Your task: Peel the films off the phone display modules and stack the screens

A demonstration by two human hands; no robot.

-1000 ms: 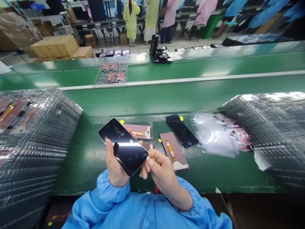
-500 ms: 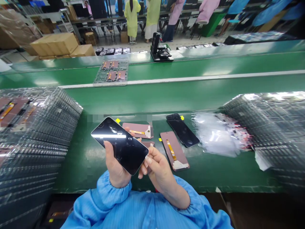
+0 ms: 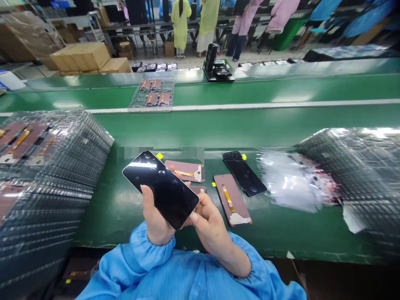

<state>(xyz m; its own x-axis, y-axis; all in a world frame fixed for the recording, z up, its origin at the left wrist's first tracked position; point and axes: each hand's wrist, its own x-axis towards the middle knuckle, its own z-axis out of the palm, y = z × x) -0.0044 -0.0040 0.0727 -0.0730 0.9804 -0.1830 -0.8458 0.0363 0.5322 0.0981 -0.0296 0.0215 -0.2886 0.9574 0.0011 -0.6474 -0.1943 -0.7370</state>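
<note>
Tilting above the green bench [image 3: 125, 233], a black screen [image 3: 161, 189] is gripped by the left hand [image 3: 154, 218], thumb on the glass and fingers curled behind. Its near right corner is pinched by the right hand [image 3: 208, 223]. More screens [image 3: 233, 200] lie beyond, face up and face down, between tray stacks [image 3: 46, 175].

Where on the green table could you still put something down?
Bare table lies between the left tray stack and the held screen, and along the near edge under the plastic bags. The middle is crowded: panels lie side by side beside the hands.
</note>
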